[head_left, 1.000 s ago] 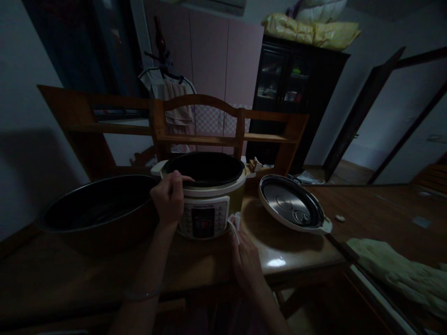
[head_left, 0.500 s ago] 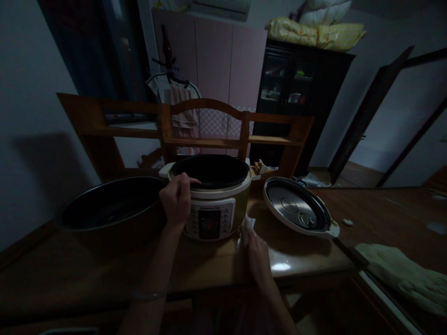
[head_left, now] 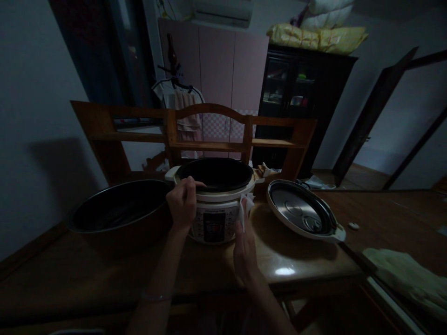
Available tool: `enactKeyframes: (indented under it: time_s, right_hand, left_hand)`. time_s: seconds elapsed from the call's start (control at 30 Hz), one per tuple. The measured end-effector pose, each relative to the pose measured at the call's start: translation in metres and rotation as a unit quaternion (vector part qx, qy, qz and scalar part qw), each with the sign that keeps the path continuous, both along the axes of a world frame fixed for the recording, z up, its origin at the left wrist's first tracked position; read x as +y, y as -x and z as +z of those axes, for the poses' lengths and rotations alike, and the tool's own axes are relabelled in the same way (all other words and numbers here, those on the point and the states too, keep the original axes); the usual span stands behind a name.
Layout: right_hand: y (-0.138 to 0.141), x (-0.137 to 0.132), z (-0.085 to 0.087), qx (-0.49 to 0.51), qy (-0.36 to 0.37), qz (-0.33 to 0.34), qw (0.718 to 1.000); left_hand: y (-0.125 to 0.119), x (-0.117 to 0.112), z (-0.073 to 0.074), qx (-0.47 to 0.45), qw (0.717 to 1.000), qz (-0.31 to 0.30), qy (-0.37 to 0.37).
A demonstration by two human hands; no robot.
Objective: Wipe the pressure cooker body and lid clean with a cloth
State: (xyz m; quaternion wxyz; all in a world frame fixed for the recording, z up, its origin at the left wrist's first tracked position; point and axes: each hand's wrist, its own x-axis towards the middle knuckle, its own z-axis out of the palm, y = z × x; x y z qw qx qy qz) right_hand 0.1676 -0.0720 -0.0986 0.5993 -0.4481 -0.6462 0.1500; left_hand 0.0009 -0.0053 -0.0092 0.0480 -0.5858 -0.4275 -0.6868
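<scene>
An electric pressure cooker (head_left: 215, 232) stands upright on the wooden desk, its top uncovered and its inside dark. My left hand (head_left: 182, 203) is closed at its front left rim, one finger or the thumb lying along the edge. A white tissue (head_left: 241, 215) is in my right hand (head_left: 245, 253), which presses it against the cooker's front right side, beside the control panel. To the left sits a wide dark inner pot (head_left: 122, 209), open side up. The round cooker lid (head_left: 296, 209) lies on the right with its metal inner face showing.
A wooden shelf rail (head_left: 209, 146) runs along the desk's back edge. Small items (head_left: 263, 170) lie behind the cooker's right handle. Right of the lid is a small white object (head_left: 353, 226), and a pale green cloth (head_left: 401, 274) lies at the lower right.
My right hand has moved up with the tissue, from the cooker's lower right side to beside the panel. My left hand keeps its place on the rim. The view has shifted slightly.
</scene>
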Motion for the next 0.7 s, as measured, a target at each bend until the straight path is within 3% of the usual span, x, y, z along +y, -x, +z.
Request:
enactKeyframes:
  time_s: [0.17, 0.37, 0.7]
  right_hand:
    - [0.003, -0.01, 0.001, -0.098, -0.065, 0.006, 0.993]
    - [0.004, -0.01, 0.001, -0.298, -0.145, 0.044, 0.942]
    - [-0.021, -0.014, -0.028, -0.33, -0.124, 0.032, 0.935]
  left_hand:
    - [-0.001, -0.003, 0.001, -0.001, 1.0, -0.009, 0.006]
    - [0.0, -0.003, 0.001, 0.0, 1.0, -0.015, 0.003]
    - [0.001, -0.006, 0.003, 0.007, 1.0, -0.026, 0.004]
